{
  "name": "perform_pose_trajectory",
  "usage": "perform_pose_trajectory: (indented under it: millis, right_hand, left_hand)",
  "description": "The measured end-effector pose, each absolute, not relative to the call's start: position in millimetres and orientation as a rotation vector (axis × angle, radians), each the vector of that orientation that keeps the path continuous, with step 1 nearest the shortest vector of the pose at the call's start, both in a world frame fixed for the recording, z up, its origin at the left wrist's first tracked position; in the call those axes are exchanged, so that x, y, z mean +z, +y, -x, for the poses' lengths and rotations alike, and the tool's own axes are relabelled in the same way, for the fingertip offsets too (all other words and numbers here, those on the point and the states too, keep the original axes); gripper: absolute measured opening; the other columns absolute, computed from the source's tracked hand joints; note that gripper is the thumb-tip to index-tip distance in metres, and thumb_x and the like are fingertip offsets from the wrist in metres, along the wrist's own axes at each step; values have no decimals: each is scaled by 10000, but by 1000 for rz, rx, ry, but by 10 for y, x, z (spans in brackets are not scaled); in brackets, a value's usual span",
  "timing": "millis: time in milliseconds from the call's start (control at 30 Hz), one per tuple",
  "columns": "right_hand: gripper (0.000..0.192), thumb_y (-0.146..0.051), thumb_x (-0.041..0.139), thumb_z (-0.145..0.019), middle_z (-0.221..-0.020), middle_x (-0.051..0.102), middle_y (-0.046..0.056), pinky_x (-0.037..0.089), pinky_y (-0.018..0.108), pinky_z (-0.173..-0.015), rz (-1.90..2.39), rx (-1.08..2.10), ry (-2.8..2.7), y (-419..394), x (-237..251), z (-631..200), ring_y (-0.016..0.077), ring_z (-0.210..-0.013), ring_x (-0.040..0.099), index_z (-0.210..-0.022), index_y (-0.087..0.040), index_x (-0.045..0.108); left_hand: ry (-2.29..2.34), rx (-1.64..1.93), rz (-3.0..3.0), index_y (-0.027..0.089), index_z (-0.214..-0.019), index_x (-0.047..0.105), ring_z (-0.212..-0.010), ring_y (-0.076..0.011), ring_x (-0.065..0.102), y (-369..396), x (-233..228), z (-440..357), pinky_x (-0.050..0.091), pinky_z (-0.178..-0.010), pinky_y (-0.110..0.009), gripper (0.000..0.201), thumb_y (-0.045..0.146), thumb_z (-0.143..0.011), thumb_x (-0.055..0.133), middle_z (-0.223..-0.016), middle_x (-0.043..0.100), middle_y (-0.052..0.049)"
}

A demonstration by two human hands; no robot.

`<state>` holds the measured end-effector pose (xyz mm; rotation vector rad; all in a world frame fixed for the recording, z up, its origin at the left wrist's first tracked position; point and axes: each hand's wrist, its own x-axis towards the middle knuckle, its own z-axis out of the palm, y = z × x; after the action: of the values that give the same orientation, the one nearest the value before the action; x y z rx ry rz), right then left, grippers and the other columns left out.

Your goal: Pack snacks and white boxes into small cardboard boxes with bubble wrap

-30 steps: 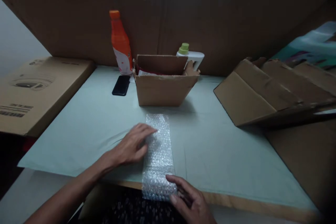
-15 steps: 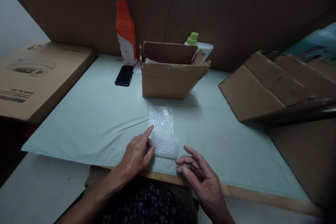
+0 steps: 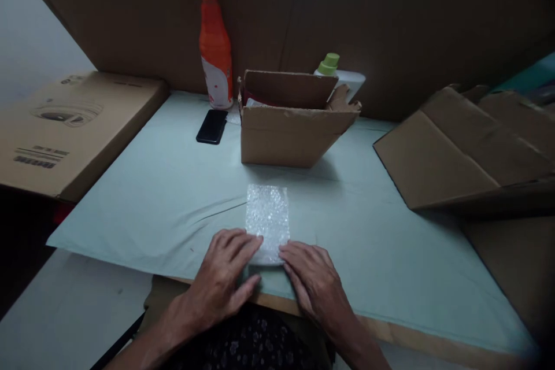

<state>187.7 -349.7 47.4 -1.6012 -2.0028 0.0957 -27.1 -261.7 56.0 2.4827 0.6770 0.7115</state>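
Observation:
A small rectangle of clear bubble wrap point(image 3: 267, 217) lies flat on the pale green cloth, close to the table's front edge. The fingers of my left hand point(image 3: 223, 269) rest on its lower left side, with the thumb spread away on the cloth. My right hand point(image 3: 314, 277) has its fingers stretched out and touching the lower right edge of the wrap. Both hands look open, palms down, and hide the wrap's lower corners. Whether anything is inside the wrap I cannot tell.
Behind the wrap stands an open cardboard box point(image 3: 290, 136). A black phone point(image 3: 211, 126), an orange bottle point(image 3: 215, 46) and a green-capped white bottle point(image 3: 330, 63) are near the back. A flat carton point(image 3: 82, 127) is at left, another open box point(image 3: 451, 156) at right.
My right hand has come left onto the wrap's edge, and my left hand has moved down and flattened. The wide lower fold of the wrap no longer shows. The view has shifted slightly.

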Motion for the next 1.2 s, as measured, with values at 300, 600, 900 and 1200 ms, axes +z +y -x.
perform_pose_trajectory:
  millis: [300,600,900,1200]
  right_hand:
    - [243,-139,585,-941,-1078,724,104,534,412,-867,1593,-41,-1853,-3508,622,-1939,239,-1034,653,-1179,-177,606]
    - [240,-120,531,-956,-1048,754,65,536,429,-869,1527,255,-2009,-3409,533,-1810,242,-1040,661,-1161,-197,631]
    - [411,-361,583,-938,-1339,626,204,496,563,-966,1853,98,-2007,-3217,444,-1972,364,-1256,554,-1273,-126,619]
    - [77,-208,602,-908,-1008,734,76,579,381,-815,1621,537,-1838,-3358,567,-1837,231,-946,694,-980,-225,622]
  left_hand:
    - [960,693,-2414,157,-1351,486,-811,-232,553,-2537,411,121,492,-742,-395,426,155,-927,535,-873,633,-58]
    - [792,681,-2352,211,-1395,457,-1146,-269,517,-2620,506,251,463,-987,-461,537,167,-878,593,-1231,606,-107]
    - [1075,611,-2384,181,-1346,510,-1034,-280,550,-2477,409,107,488,-912,-490,437,222,-913,550,-1140,636,-115]
    - [824,677,-2117,285,-1526,272,-1030,-229,633,-2523,405,287,555,-895,-413,696,158,-892,531,-1155,644,-87]
